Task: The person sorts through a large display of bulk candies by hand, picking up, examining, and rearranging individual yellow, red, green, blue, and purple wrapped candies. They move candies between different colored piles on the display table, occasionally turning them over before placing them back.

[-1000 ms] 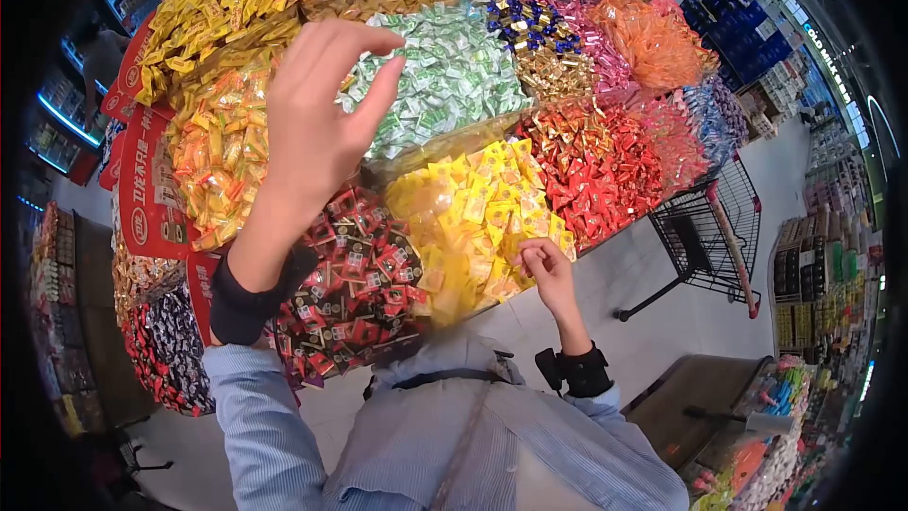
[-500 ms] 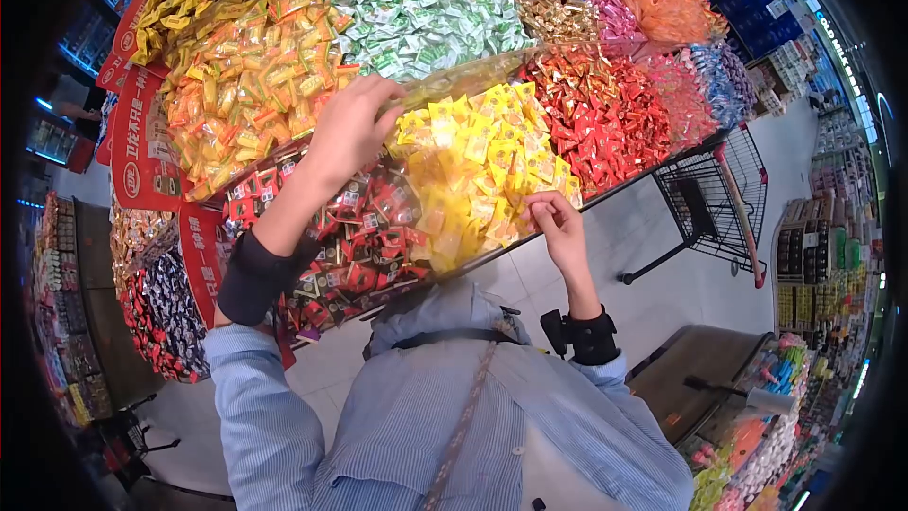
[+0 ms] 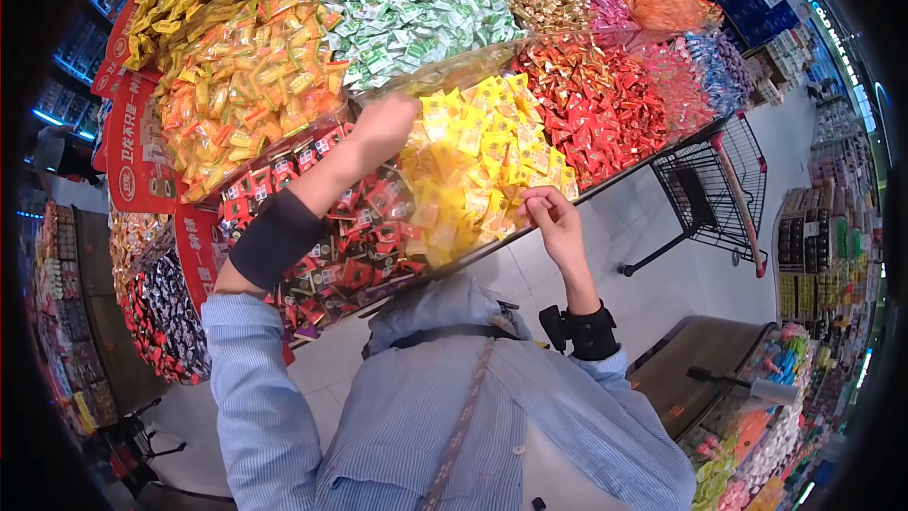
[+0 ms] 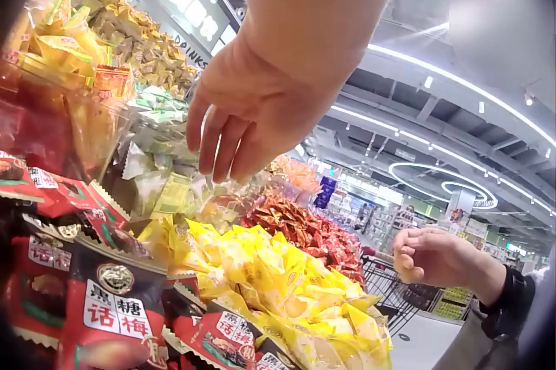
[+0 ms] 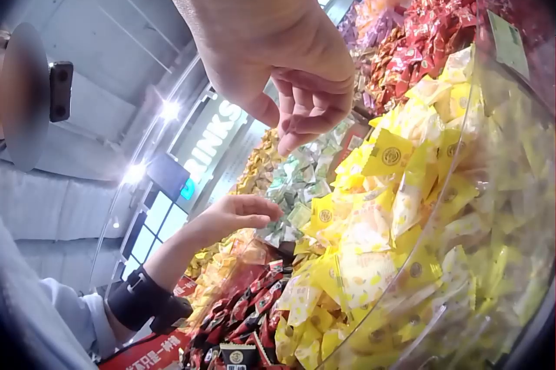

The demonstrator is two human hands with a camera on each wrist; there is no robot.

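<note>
My left hand (image 3: 388, 126) hangs over the back left corner of the yellow-wrapped candies (image 3: 487, 156), near the divider before the green-and-white candies (image 3: 421, 14). In the left wrist view its fingers (image 4: 233, 146) point down, relaxed, with nothing between them. Below that forearm lie red-and-black wrapped candies (image 4: 113, 305). At the front right edge of the yellow pile, my right hand (image 3: 556, 220) hovers with loosely bent fingers. The right wrist view shows no candy in this hand (image 5: 291, 83); yellow packets (image 5: 391, 157) lie just beyond it.
Clear dividers (image 5: 426, 240) part the candy heaps. Red candies (image 3: 596, 109) fill the right section, orange-yellow ones (image 3: 251, 85) the left. A shopping cart (image 3: 714, 189) stands to the right; another counter (image 3: 705, 369) is behind on the right.
My left hand has come down from above the green-and-white candies to the corner of the yellow ones, its fingers turned downward. The right hand has barely moved.
</note>
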